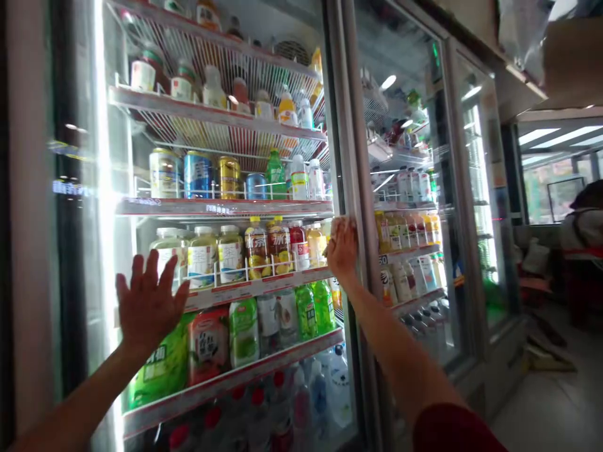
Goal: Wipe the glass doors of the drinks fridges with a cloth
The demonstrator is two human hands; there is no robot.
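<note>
Head view onto a tall silver metal door bar [354,157], upright in the middle, at the right side of a big clear glass fridge door [221,212]. On that bar, the right hand [342,246], fingers up and close together, with a pale patch by the tips, too blurry to name. To the left, the left hand [149,304], up in front of the glass, fingers spread wide; cannot tell if touching it.

Behind the glass, rows of drinks: brown bottles with yellow caps [257,248] between the hands, a shiny blue can [196,174] and a gold can [229,177] one shelf up, and a big red pack [208,345] one shelf down. Farther right, more bottles [409,231] behind another glass door. Far right, a person in a pale top [584,229]. Near right, a dark red sleeve [452,430].
</note>
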